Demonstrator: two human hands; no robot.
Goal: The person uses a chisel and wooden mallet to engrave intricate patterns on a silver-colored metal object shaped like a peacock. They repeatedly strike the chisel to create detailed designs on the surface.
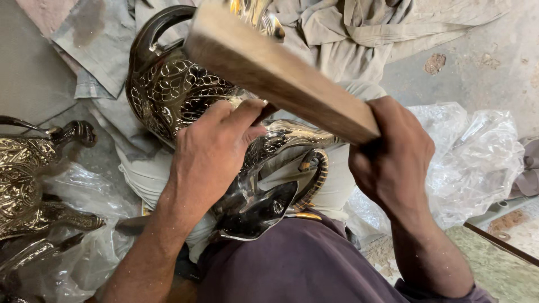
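The workpiece was an ornamental metal elephant figure (185,92), finished in dark lacquer with bright silver-gold filigree. It lay across the person's lap on a pad of pale cloth (331,179), in the centre of the head view. The rounded body carried dense scroll and leaf engraving. A smooth, dark arched part rose from its upper left side. The head end pointed toward the person, with a broad, glossy black ear flap (255,210) and a curled, ribbed trunk with gold banding (317,174) just beside it.

The left hand (210,154) lay palm-down over the middle of the figure, fingers curled against the engraved surface and pressing it to the lap; a slim dark object showed at its fingertips, too hidden to identify.

The right hand (393,157) was clenched around the lower end of a plain wooden block (278,70), a flat, worn length of pale brown timber. The block was raised at a slant above the figure, apart from it.

A second engraved metal figure (31,179) stood at the left edge on clear plastic wrap. More crumpled clear plastic (477,151) lay to the right on the concrete floor (483,50).
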